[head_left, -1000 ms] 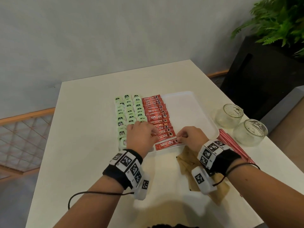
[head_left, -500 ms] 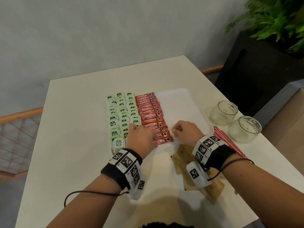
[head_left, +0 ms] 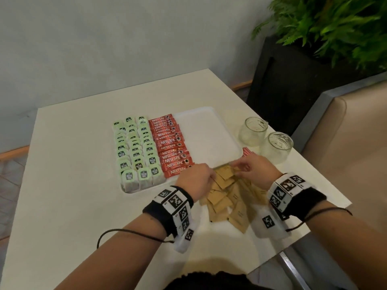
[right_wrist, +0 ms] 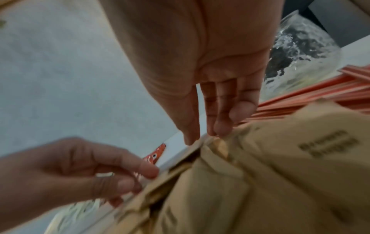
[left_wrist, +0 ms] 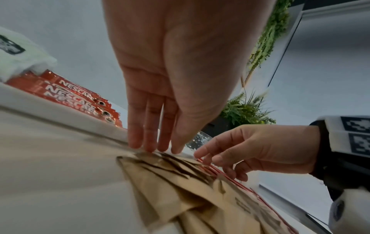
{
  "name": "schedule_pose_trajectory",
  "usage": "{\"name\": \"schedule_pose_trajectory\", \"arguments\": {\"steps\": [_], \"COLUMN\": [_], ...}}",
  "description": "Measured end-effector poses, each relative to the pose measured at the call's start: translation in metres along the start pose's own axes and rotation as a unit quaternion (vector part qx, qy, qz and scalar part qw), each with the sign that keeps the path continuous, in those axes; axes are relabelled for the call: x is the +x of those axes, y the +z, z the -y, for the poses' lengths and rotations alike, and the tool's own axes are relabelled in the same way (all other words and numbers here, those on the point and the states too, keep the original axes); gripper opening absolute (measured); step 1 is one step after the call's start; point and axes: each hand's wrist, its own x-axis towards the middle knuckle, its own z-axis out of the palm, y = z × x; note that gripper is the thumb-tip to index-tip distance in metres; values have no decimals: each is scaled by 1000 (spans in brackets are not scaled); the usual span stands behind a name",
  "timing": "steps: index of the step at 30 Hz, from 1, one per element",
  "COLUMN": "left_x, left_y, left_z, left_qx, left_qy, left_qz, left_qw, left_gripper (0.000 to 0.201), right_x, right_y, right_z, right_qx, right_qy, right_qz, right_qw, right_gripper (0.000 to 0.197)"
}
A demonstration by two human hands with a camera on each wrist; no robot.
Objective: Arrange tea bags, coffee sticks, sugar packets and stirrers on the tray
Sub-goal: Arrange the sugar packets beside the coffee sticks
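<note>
A white tray (head_left: 209,139) holds three columns of green tea bags (head_left: 136,151) on its left and a column of red coffee sticks (head_left: 171,147) beside them; its right part is bare. Brown sugar packets (head_left: 226,197) lie heaped on the table just in front of the tray. My left hand (left_wrist: 156,148) reaches down onto the far end of the heap, thumb and fingertips pinching a packet edge (right_wrist: 160,175). My right hand (head_left: 238,169) pinches another packet edge (right_wrist: 218,139) close by. Red stirrers (head_left: 247,152) lie partly hidden behind my right hand.
Two glass jars (head_left: 253,130) (head_left: 277,146) stand right of the tray, near the table's right edge. A black planter (head_left: 293,80) with a fern and a beige seat (head_left: 345,143) are beyond that edge. The table (head_left: 73,174) is bare left of the tray.
Both hands have left the nearest coffee sticks on the tray and moved back and to the right onto the sugar packet heap. The coffee stick column stays lined up.
</note>
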Motion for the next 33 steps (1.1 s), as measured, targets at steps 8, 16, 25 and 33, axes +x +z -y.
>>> {"name": "schedule_pose_trajectory", "arguments": {"steps": [8,16,25,33], "left_x": [-12,-9,-3,-3], "left_y": [1,2,11,14], "left_z": [-7,-37,-36,-22], "left_qx": [6,96,23,-143], "left_qy": [-54,-224,-222,-159], "left_qz": [-30,23,61,7], "left_qw": [998,970,973,977], "left_gripper": [23,73,74,32], "right_x": [-15,3,4,-4], "right_y": [7,18,7,8], "right_z": [10,32,16,21], "right_qx": [-45,-63,65,198], "right_qy": [7,101,123,66], "right_qz": [6,25,29,61], "right_qw": [999,993,990,976], "right_gripper": [19,48,42,16]}}
